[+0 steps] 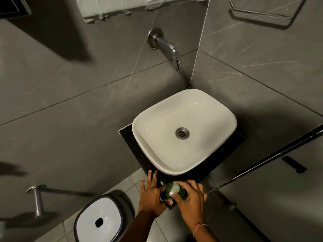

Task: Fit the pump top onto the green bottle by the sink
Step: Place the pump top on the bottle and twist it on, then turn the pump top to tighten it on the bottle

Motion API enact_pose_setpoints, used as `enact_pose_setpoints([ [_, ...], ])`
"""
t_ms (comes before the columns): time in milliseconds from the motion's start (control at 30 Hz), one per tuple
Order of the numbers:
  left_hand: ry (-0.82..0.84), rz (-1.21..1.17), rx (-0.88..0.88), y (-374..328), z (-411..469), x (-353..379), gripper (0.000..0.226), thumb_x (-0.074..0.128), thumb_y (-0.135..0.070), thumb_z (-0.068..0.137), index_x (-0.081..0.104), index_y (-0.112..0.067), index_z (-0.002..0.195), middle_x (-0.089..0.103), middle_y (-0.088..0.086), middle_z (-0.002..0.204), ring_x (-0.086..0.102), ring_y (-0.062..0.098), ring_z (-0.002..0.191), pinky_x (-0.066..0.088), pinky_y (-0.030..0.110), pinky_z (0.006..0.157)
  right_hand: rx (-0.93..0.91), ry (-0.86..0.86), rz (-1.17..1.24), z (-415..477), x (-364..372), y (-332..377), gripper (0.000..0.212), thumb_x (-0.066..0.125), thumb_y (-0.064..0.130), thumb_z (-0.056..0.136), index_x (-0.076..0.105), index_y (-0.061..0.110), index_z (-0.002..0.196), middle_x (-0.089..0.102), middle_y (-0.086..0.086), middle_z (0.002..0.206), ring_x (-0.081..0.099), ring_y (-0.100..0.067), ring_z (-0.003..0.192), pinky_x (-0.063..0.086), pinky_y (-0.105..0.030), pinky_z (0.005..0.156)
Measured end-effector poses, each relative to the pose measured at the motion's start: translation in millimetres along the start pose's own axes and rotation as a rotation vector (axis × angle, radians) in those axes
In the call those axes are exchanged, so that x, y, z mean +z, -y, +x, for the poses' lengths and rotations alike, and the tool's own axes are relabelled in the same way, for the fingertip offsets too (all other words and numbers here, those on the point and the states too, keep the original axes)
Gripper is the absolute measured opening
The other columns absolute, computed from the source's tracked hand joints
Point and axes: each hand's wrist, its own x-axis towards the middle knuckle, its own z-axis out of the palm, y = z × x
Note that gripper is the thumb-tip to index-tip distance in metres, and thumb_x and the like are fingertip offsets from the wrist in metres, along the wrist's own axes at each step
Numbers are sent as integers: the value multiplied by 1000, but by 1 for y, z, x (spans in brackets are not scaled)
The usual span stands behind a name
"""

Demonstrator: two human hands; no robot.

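Observation:
A green bottle [169,191] stands upright on the dark counter [132,142] just in front of the white sink [206,109]. A white pump top [174,188] sits on the bottle's neck, seen from above. My right hand [191,200] has its thumb and fingers closed around the pump top. My left hand [151,193] is beside the bottle on the left, thumb against its side, other fingers stretched flat over the counter edge. The bottle's lower part is hidden by my hands.
A chrome tap [172,49] juts from the grey tiled wall above the sink. A white-lidded bin [98,218] stands on the floor at lower left, with a metal holder [37,198] on the wall beside it. A dark door edge [272,154] runs along the right.

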Motion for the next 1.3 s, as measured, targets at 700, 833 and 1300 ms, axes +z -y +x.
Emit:
enact_pose_setpoints([
  [700, -15, -1, -12, -5, -3, -1, 32, 64, -48, 71, 67, -27, 95, 0, 3, 163, -26, 22, 143, -11, 50, 120, 139, -176, 31, -2, 16, 14, 54, 78, 65, 45, 41, 28, 61, 52, 12, 67, 45, -15, 78, 31, -35, 69],
  [833, -13, 11, -7, -4, -3, -1, 31, 64, -43, 71, 67, -26, 96, 1, 5, 163, -26, 22, 143, -11, 50, 120, 211, -205, 21, -3, 17, 22, 57, 78, 67, 43, 39, 30, 62, 53, 10, 67, 47, -18, 80, 34, -37, 71],
  [1300, -13, -4, 8, -4, -1, -2, 39, 62, -48, 69, 66, -29, 103, 2, 4, 163, -25, 24, 144, -7, 52, 121, 152, -107, 13, -3, 11, 9, 49, 88, 54, 45, 55, 24, 67, 49, 14, 69, 45, -17, 80, 32, -37, 71],
])
